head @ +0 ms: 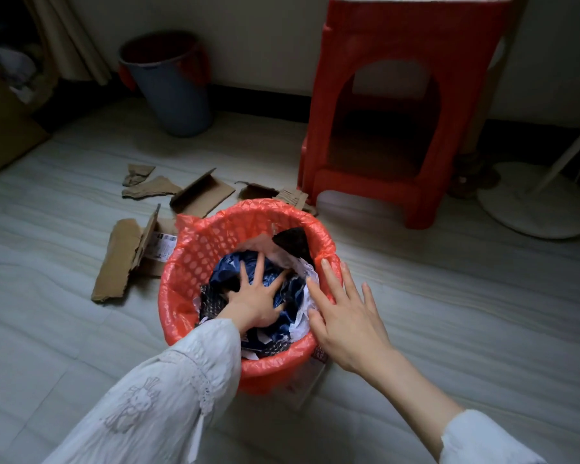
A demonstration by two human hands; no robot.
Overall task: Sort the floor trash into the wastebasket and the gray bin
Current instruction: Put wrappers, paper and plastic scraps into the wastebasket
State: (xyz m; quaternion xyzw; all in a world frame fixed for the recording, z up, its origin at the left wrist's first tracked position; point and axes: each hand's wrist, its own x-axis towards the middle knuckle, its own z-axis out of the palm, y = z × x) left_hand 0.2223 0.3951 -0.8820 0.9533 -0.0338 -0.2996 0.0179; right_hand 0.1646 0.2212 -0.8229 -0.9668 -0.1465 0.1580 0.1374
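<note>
A wastebasket (195, 252) lined with an orange-red bag stands on the floor in front of me. It holds dark blue plastic wrap (230, 267), white paper scraps (307, 272) and a black piece (293, 242). My left hand (258, 301) is inside it, fingers spread, pressing down on the blue plastic. My right hand (345, 316) hovers with straight fingers over the basket's right rim. The gray bin (168, 85) stands at the back by the wall. Several torn cardboard pieces (201, 194) lie on the floor behind and left of the basket.
A red plastic stool (399, 105) stands at the back right, a white round stand base (533, 202) beside it. A cardboard box (4, 128) sits at the far left. A flat printed paper (310, 373) lies under the basket's near right side.
</note>
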